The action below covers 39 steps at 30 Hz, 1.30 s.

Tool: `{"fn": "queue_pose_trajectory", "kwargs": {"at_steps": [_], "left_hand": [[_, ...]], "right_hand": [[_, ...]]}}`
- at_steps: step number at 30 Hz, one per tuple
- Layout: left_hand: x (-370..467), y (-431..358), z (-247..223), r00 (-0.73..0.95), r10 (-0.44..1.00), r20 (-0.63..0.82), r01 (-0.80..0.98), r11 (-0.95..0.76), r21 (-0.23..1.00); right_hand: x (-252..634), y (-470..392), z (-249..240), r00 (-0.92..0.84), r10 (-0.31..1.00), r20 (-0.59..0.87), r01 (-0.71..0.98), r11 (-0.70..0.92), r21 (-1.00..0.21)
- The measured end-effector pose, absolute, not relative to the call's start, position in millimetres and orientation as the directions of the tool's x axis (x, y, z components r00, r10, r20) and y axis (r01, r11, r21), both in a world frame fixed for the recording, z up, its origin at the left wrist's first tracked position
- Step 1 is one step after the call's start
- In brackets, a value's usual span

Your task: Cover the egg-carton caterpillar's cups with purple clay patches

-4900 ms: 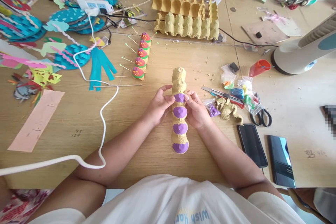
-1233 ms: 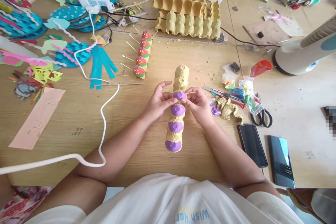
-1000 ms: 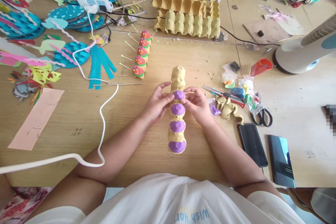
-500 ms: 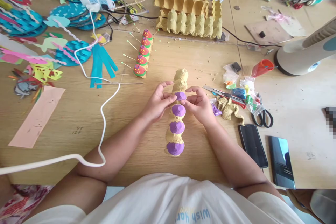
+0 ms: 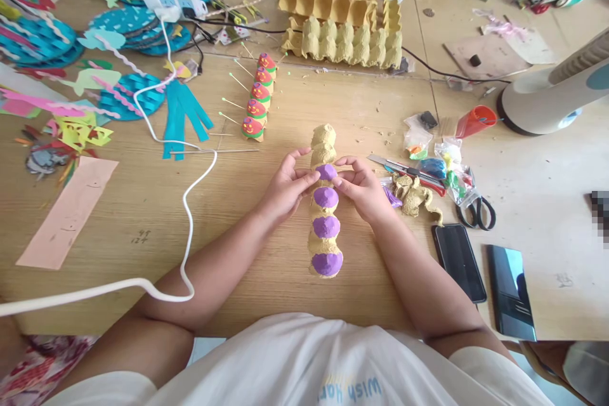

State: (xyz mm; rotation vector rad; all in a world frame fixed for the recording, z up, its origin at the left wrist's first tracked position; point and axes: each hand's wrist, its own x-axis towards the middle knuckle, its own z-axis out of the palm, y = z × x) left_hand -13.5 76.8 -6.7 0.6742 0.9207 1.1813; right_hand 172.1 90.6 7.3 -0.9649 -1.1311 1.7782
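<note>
Between my hands is an egg carton strip (image 5: 325, 245) of tan pulp, its row of bumps running away from me. Purple clay (image 5: 326, 226) caps several of the nearer bumps; the far end is bare. My left hand (image 5: 290, 183) grips the strip's left side, thumb on the third bump from the far end. From the right, my right hand (image 5: 358, 185) pinches the same bump with thumb and fingers at its purple cap. Beyond my left hand stands a finished caterpillar (image 5: 257, 101) in red and green, with small pins sticking out at its sides.
Uncut egg cartons (image 5: 352, 44) lie at the back. To the right are a utility knife (image 5: 404, 168), scissors (image 5: 476, 212), clay packets (image 5: 433, 169), a red cup (image 5: 477, 119) and two phones (image 5: 459, 263). A white cable (image 5: 188, 222) crosses my left forearm.
The strip's near end has swung a little to the right and its far end slightly left. My right thumb has shifted slightly right along the purple cap; both hands keep hold.
</note>
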Motion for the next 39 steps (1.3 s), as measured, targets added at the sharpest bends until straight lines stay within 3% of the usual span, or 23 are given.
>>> {"fn": "queue_pose_trajectory", "kwargs": {"at_steps": [4, 12, 19, 29, 39], "left_hand": [[-12.0, 76.6, -7.0, 0.098, 0.97, -0.223, -0.469, 0.242, 0.849], [-13.4, 72.6, -8.3, 0.103, 0.983, -0.153, -0.36, 0.18, 0.915], [-14.5, 72.5, -7.0, 0.11, 0.984, -0.142, -0.31, 0.169, 0.936], [-12.1, 76.6, -8.5, 0.15, 0.966, -0.209, -0.539, 0.257, 0.802], [-13.3, 75.7, -9.6, 0.194, 0.958, -0.213, -0.574, 0.287, 0.767]], "right_hand": [[168.3, 90.5, 5.8, -0.365, 0.913, -0.185, -0.265, -0.292, -0.919], [173.4, 90.4, 9.9, -0.364, 0.911, -0.192, -0.082, -0.237, -0.968], [176.5, 92.2, 8.0, -0.382, 0.894, -0.232, -0.02, -0.259, -0.966], [168.2, 90.3, 2.9, -0.348, 0.905, -0.243, -0.436, -0.386, -0.813], [163.4, 85.7, 2.3, -0.367, 0.906, -0.213, -0.462, -0.376, -0.803]]}}
